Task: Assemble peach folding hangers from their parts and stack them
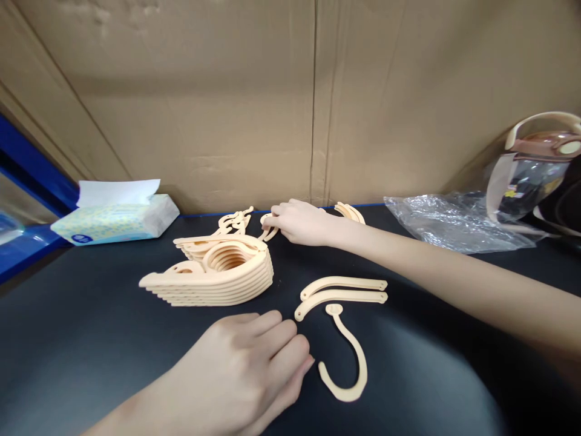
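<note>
My left hand point(254, 363) rests on the black table point(91, 339) with its fingers curled together, holding nothing that I can see, just left of a peach plastic hook point(349, 357). Two curved peach arm pieces point(340, 290) lie above the hook. My right hand point(299, 223) reaches to the back of the table and pinches a small peach piece point(267, 227) from a loose pile there. A stack of peach hanger bodies point(213, 272) sits left of centre, between my two hands.
A tissue pack point(118, 218) lies at the back left beside a blue rail point(31, 169). A crumpled clear plastic bag point(454, 221) and a helmet-like visor object point(540, 169) sit at the back right. A cardboard wall point(290, 103) closes off the rear.
</note>
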A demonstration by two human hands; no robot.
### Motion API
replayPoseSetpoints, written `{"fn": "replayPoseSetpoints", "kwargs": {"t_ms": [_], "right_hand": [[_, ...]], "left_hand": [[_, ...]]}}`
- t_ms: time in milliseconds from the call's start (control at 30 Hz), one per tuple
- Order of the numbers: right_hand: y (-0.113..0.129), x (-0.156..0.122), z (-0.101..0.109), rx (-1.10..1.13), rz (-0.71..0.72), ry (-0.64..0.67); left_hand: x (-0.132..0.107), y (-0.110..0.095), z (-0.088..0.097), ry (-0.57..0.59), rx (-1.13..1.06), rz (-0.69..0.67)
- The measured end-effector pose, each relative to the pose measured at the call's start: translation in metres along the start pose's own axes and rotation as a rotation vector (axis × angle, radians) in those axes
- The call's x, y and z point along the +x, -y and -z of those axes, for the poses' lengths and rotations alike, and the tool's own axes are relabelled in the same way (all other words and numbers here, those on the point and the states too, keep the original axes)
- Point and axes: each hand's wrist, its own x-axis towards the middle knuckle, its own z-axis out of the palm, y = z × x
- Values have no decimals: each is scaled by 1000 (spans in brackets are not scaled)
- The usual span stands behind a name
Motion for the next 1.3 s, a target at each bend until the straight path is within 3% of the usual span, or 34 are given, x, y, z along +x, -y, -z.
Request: {"fn": "replayPoseSetpoints", "kwargs": {"t_ms": [300, 600, 833, 1300], "right_hand": [[-26, 6, 6, 22, -30, 7], [-23, 22, 8, -38, -35, 119], [-24, 27, 15, -217, 59, 172], [-28, 50, 4, -545, 286, 211]], "left_hand": [[2, 0, 2, 1, 12, 1], [-2, 2, 0, 2, 22, -25], [-2, 0, -1, 5, 18, -22], [-1, 1, 0, 7, 20, -18]]}}
